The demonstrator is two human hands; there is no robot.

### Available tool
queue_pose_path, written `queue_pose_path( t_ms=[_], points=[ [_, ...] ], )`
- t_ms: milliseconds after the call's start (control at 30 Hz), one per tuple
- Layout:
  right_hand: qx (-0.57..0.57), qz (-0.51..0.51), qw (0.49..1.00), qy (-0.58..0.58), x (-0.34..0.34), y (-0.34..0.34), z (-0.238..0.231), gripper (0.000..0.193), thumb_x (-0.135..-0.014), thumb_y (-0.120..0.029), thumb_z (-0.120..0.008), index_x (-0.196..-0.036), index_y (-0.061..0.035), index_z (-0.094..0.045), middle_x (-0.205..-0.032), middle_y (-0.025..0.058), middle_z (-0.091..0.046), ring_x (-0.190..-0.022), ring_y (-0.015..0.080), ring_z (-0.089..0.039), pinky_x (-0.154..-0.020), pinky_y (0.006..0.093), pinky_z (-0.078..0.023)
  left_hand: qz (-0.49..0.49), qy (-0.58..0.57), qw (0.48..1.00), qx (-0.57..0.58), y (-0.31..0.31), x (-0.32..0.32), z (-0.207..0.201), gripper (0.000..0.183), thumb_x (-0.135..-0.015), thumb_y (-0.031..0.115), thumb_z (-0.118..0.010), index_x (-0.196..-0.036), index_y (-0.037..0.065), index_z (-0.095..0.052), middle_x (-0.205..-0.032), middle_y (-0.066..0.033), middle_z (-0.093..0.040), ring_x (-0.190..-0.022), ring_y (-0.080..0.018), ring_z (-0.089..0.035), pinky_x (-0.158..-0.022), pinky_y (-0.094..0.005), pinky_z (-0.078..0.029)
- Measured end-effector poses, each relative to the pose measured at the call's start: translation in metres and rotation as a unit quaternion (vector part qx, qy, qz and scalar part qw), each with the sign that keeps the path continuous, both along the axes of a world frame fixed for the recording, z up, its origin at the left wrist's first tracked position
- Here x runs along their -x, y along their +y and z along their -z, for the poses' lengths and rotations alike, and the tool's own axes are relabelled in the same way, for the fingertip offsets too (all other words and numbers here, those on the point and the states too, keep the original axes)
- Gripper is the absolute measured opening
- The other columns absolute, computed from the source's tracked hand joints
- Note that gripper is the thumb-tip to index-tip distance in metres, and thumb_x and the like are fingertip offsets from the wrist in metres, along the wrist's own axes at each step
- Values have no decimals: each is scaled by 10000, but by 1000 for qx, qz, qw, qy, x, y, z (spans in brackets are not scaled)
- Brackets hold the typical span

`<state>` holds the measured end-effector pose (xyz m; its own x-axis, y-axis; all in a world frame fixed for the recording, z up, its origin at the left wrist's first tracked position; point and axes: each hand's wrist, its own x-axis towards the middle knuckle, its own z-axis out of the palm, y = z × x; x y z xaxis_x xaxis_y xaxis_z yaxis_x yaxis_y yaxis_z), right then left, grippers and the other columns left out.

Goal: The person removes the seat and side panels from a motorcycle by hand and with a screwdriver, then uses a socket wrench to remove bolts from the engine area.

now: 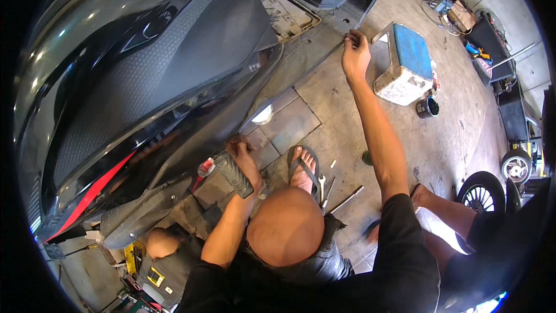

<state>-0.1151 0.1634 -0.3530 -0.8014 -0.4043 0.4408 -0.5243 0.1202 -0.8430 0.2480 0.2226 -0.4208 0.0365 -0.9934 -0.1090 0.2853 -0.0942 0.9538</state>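
Note:
A black scooter [156,75] with a red stripe fills the left and upper left. My left hand [240,149] is at the lower edge of its side panel, with the fingers bent and partly hidden. A ribbed dark footpeg [233,175] stands out in front of my left wrist. Farther off, my right hand [356,55] has its fingers pinched at the outer edge of the scooter's grey floorboard panel [310,49]. Between the hands the panel edge runs above the tiles, and a round white object [263,116] shows beneath it.
A dirty white box with a blue top [412,52] stands beyond my right hand, near a dark can [427,107]. A wrench [322,185] and a long metal bar [347,198] lie by my sandalled foot [302,165]. Another person's leg [437,206] and a wheel [480,192] are at right.

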Motion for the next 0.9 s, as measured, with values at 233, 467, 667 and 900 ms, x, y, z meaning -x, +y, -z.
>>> queue_pose_path(
  t_ms=[233, 467, 667, 900],
  points=[
    [77, -273, 932, -225, -124, 8, -56, 334, -977, -264, -550, -1100, 40, -618, -1028, 150, -681, -943, 184, -638, -836, 305, -493, -132, 99, 986, -18, -5, -29, -63, 304, -975, 217, -457, -1189, 5, -493, -1129, -84, -533, -978, -177, -531, -922, -325, -411],
    [43, -269, 962, 36, -140, -18, -72, 461, -1004, -375, -447, -1001, 59, -604, -896, 188, -617, -940, 369, -568, -878, 374, -434, -103, -63, 985, 119, 5, -26, -130, 198, -894, 123, -573, -1043, 5, -519, -998, -69, -581, -924, -181, -554, -892, -324, -434],
    [39, -302, 943, -137, -137, -42, -72, 678, -985, -529, -414, -819, 111, -563, -742, 214, -565, -759, 210, -533, -741, 397, -430, 15, -167, 981, 101, 1, -29, -146, 344, -872, 33, -615, -1191, -36, -508, -1164, -123, -562, -1067, -214, -511, -996, -342, -355],
    [43, -313, 931, -185, -134, -45, -64, 641, -980, -532, -440, -926, 77, -633, -842, 97, -640, -799, 148, -554, -764, 305, -451, -16, -194, 976, 100, 5, -22, -144, 319, -894, 47, -601, -1184, -54, -516, -1153, -131, -574, -1066, -212, -520, -992, -339, -362]
  ],
)
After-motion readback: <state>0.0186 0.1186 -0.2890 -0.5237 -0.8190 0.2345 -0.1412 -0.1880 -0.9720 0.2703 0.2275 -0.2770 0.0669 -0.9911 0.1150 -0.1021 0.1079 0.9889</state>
